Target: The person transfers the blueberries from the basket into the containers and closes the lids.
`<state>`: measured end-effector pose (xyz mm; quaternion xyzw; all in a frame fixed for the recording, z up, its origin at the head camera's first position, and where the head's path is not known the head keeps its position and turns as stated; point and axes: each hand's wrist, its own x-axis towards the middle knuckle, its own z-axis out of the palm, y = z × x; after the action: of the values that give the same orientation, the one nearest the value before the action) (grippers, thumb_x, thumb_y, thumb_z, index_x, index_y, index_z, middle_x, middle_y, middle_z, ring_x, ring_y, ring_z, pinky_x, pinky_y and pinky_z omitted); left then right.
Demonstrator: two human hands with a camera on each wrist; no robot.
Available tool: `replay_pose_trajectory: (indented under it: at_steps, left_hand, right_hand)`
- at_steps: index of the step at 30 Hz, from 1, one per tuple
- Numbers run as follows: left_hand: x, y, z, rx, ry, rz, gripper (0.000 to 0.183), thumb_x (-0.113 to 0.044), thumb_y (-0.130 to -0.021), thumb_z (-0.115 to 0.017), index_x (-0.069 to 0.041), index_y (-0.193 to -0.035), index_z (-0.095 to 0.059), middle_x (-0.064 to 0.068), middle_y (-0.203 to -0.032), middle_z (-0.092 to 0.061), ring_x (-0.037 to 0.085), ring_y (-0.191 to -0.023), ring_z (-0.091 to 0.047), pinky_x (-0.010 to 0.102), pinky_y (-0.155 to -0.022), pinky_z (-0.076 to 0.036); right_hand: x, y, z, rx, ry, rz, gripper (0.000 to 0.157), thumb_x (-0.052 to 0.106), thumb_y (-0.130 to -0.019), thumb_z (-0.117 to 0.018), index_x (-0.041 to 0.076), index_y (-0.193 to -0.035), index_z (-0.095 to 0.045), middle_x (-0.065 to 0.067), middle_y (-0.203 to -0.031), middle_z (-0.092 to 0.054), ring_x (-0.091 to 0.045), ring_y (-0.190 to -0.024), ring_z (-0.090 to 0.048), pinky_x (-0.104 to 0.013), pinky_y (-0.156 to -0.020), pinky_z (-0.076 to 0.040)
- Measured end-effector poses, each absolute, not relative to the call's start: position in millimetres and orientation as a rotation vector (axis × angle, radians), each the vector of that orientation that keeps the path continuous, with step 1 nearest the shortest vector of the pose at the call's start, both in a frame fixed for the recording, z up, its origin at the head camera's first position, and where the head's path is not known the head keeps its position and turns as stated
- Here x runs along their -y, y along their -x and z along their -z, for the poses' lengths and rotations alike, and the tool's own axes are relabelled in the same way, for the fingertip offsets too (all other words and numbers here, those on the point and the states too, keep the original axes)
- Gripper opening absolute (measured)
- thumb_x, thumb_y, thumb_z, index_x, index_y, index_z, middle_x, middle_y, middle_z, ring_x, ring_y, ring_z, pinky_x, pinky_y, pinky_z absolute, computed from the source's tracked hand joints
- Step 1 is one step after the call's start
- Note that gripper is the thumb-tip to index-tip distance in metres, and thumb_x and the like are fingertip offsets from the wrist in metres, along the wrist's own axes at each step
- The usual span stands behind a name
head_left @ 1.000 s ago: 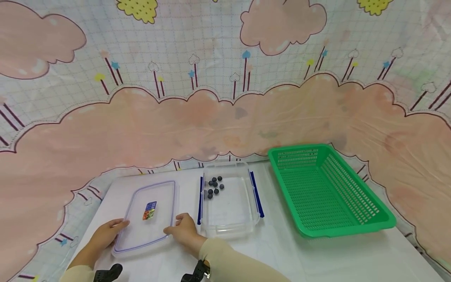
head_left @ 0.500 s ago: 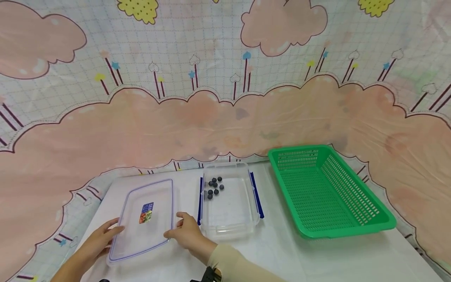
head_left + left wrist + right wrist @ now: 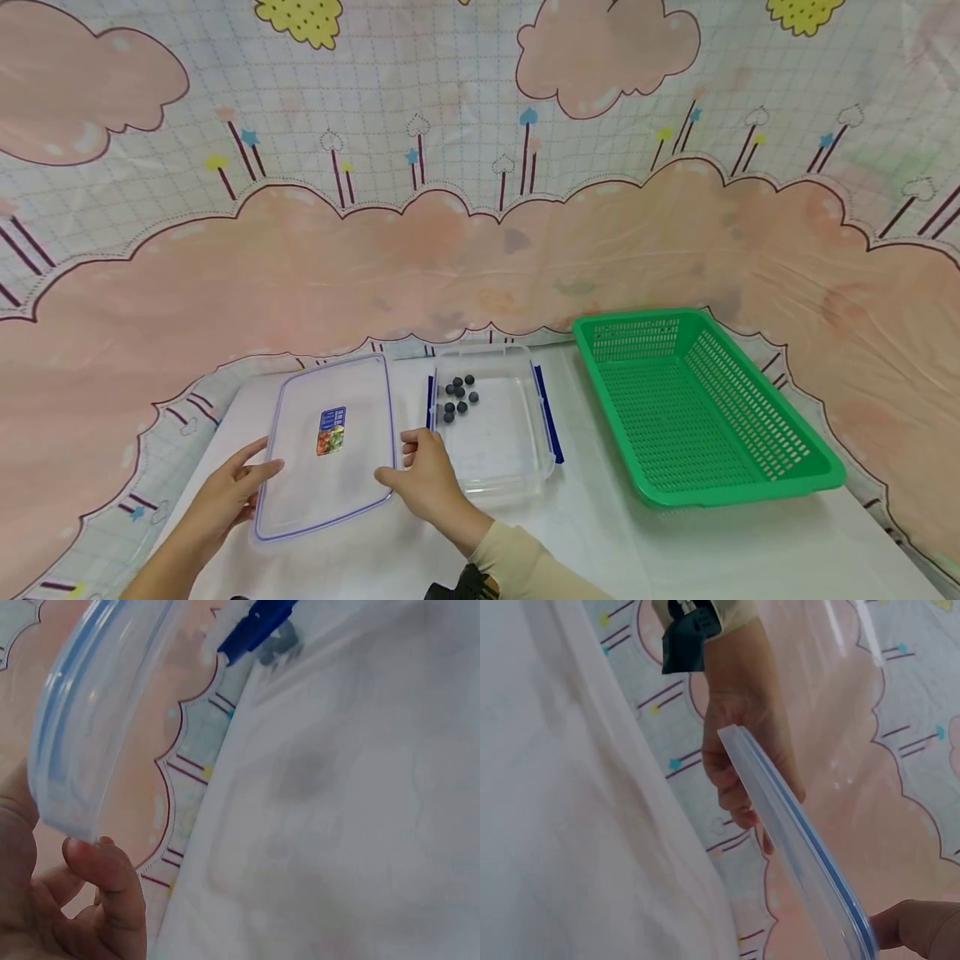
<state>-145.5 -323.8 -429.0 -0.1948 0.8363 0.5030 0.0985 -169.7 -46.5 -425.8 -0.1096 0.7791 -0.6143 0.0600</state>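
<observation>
Both hands carry a clear plastic lid (image 3: 300,475) with a blue seal round its rim and a small colourful label (image 3: 331,431). My left hand (image 3: 225,492) grips its left edge, thumb on top and fingers underneath. On the opposite edge my right hand (image 3: 429,479) pinches it the same way. The left wrist view shows the lid (image 3: 82,742) raised over the white table. Just right of it stands a clear plastic box (image 3: 506,433) with dark blue side clips. Several small dark round berries, like blueberries (image 3: 460,392), lie at its left inside; the right hand overlaps its near left corner.
A green perforated plastic basket (image 3: 738,493) stands at the right of the white-covered table (image 3: 585,533). Behind the table hangs a patterned cloth (image 3: 420,258) with clouds. One blue clip (image 3: 255,628) of the box shows in the left wrist view.
After a small shift to the left, both hands have moved the lid right and up, closer to the box. The box, berries and basket stay in place.
</observation>
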Motion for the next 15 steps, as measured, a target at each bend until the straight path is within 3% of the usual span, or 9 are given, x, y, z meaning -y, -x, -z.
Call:
replay_pose_trajectory:
  at_steps: [7,15]
  left_hand:
    - [303.6,149.6,424.4,-2.491,0.580,-1.530,0.079,-0.038,-0.098,-0.059,-0.008,-0.157,-0.017,0.000,-0.088,-0.043,0.009,-0.069,-0.046,0.022,-0.059,-0.048]
    - [277.7,158.5,424.7,-2.557,0.546,-1.476,0.079,-0.046,-0.096,-0.059,-0.008,-0.156,-0.023,0.006,-0.098,-0.048,0.016,-0.087,-0.047,0.026,-0.067,-0.052]
  right_hand:
    - [26.1,174.3,419.3,-2.444,0.402,1.820,0.049,0.012,-0.075,-0.080,-0.007,-0.114,-0.058,-0.006,-0.095,-0.050,-0.010,-0.080,-0.045,-0.020,-0.067,-0.042]
    - [3.4,183.0,422.4,-2.476,0.351,1.812,0.045,0.012,-0.076,-0.080,-0.008,-0.110,-0.060,-0.008,-0.092,-0.056,-0.011,-0.078,-0.049,-0.020,-0.065,-0.044]
